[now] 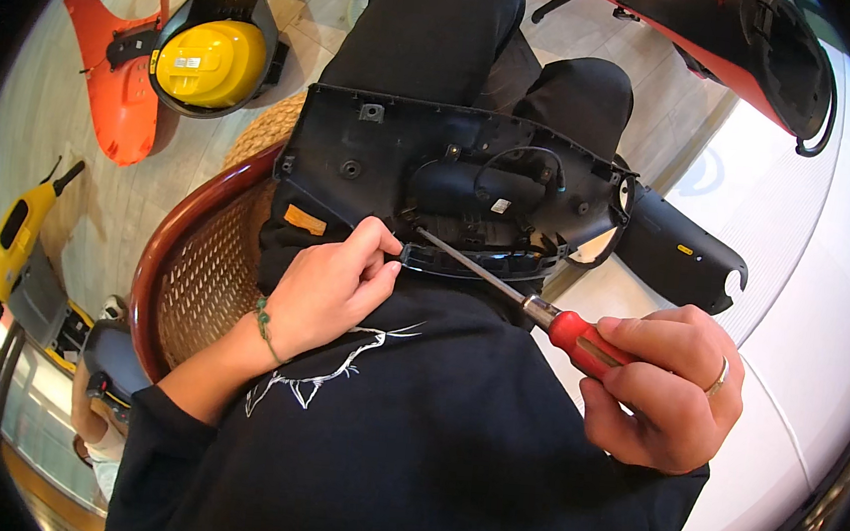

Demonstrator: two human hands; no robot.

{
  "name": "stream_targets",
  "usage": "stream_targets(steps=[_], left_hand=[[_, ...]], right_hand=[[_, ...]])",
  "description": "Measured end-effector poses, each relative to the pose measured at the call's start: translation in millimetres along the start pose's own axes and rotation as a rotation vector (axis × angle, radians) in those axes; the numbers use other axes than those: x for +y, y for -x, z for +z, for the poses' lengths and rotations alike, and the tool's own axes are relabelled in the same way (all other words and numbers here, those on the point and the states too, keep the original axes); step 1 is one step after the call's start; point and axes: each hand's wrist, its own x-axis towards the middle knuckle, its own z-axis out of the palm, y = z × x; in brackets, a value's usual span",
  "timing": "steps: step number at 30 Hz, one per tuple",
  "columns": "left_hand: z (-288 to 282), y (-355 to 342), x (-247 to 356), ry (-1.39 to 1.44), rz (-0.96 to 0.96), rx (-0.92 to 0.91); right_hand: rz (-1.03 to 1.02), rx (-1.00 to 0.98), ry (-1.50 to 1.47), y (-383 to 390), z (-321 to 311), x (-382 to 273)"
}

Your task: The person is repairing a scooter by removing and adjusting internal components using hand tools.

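Note:
A large black plastic shell [394, 153] lies across my lap, its inner side up, with screw posts, a curved black part and a thin cable. My right hand [670, 385] is closed round the red handle of a screwdriver [489, 282]. The long metal shaft slants up and left, its tip at the shell's near edge. My left hand [334, 283] pinches that same near edge, just left of the tip, thumb and forefinger closed on the rim. Whether a screw sits under the tip is too small to tell.
A wicker chair [171, 256] with a red-brown rim curves round my left side. Orange panels [127, 122] and a yellow-and-black housing [211, 64] lie on the floor at far left. Right stands a white surface [788, 224] beside another black panel [681, 248]. A person [98, 429] is at lower left.

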Motion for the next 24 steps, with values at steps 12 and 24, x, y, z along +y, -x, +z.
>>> stream_targets(steps=[12,24], left_hand=[[-0.4,-0.7,0.7,-0.002,0.009,0.003],[-0.8,-1.2,1.2,-0.001,-0.032,-0.017]], right_hand=[[0.050,-0.061,0.028,-2.1,-5.4,-4.5],[-0.010,-0.133,0.037,-7.5,-3.9,-4.6]])
